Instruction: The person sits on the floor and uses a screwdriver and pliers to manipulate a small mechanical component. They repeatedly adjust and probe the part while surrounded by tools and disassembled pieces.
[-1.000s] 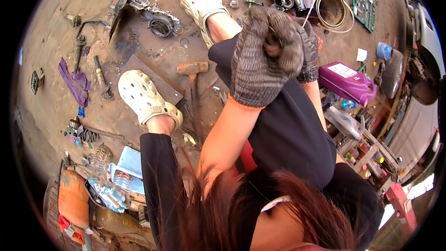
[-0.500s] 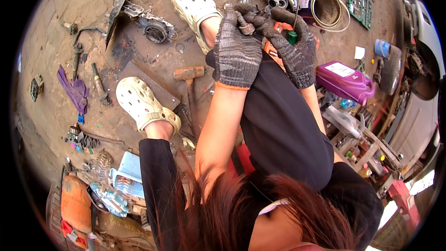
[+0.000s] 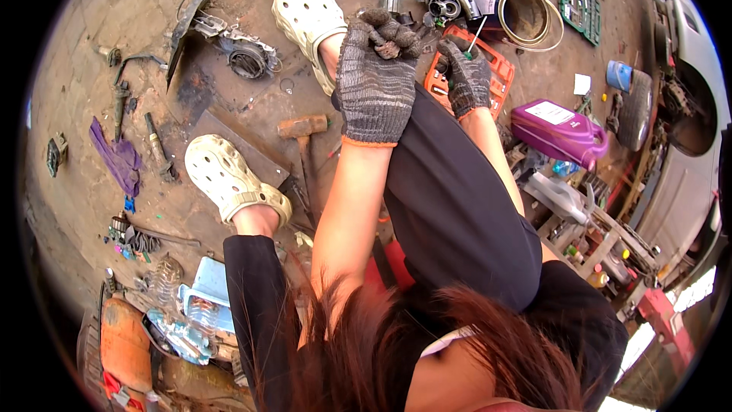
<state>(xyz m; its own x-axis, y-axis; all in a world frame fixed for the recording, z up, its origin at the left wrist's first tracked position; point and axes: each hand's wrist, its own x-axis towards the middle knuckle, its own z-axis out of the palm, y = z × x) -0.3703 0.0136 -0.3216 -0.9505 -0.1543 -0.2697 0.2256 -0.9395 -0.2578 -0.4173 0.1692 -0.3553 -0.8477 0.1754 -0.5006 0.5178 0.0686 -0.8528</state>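
My left hand (image 3: 376, 80), in a grey-black knitted glove with an orange cuff, is raised beside my knee with its fingers curled in. A brownish lump shows at the fingertips; I cannot tell whether it is a small part or soiled glove. My right hand (image 3: 467, 80), gloved alike, is closed on a screwdriver (image 3: 477, 35). The metal shaft points up and away, and a bit of green handle shows between the fingers. Beneath that hand lies an orange plastic tool case (image 3: 499, 72), partly covered by the glove and my knee.
Beyond the hands lie metal engine parts (image 3: 444, 4) and an open can (image 3: 526, 14). A green socket case (image 3: 579, 4) is farther right, a purple jug (image 3: 560, 131) nearer. Between my feet rests a hammer (image 3: 303, 126) by a flat metal plate (image 3: 242, 149).
My right hand has moved away from my left, lower and over the orange case, carrying the screwdriver. The left hand stays curled. The whole view has shifted slightly.
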